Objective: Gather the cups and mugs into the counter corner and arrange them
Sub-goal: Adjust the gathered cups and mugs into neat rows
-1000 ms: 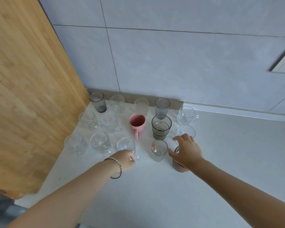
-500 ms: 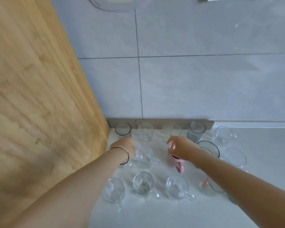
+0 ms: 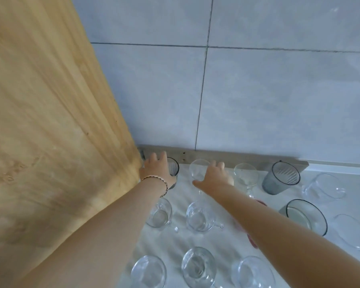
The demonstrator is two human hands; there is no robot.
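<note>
Both hands now moved from the front cups to the back row, left hand [image 3: 157,170] spread over the grey cup [image 3: 173,170], right hand [image 3: 213,175] spread against a clear glass [image 3: 197,170], likely tightening the corner.

Back row: ribbed tumbler [image 3: 173,168] in corner, two glasses, second tumbler [image 3: 281,178] rightward.
Middle, front rows: mugs, probably three each.
</note>
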